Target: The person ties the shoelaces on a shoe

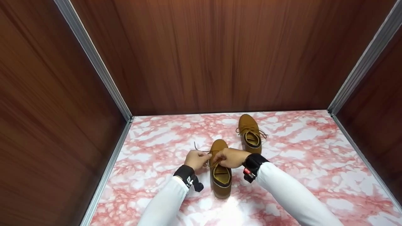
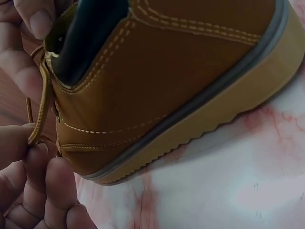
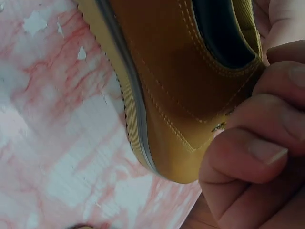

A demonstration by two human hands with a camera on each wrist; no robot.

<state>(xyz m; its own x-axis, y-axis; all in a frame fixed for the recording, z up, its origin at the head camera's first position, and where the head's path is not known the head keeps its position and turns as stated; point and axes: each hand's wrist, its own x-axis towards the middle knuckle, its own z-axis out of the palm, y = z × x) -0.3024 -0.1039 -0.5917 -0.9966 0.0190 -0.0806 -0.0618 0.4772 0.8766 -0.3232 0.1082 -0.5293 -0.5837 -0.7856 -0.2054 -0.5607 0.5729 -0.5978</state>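
Note:
A tan lace-up shoe (image 1: 219, 145) with a dark padded collar stands upright on the floor, toe pointing away from me. At its left side my left hand (image 1: 196, 159) pinches the brown shoelace (image 2: 45, 98) between thumb and forefinger. The lace runs up in a loop towards the shoe's opening, and a loose end sticks out beyond the left hand. Over the lacing, my right hand (image 1: 233, 157) has its fingers curled around the lace near the tongue. Those curled fingers (image 3: 248, 148) cover most of the eyelets in the right wrist view.
A matching second shoe (image 1: 246, 121), its lace tied in a bow, stands farther back to the right. The pink-and-white marbled floor (image 1: 157, 191) meets a wood-grain back wall (image 1: 204, 56) and side walls with metal trim (image 1: 103, 67).

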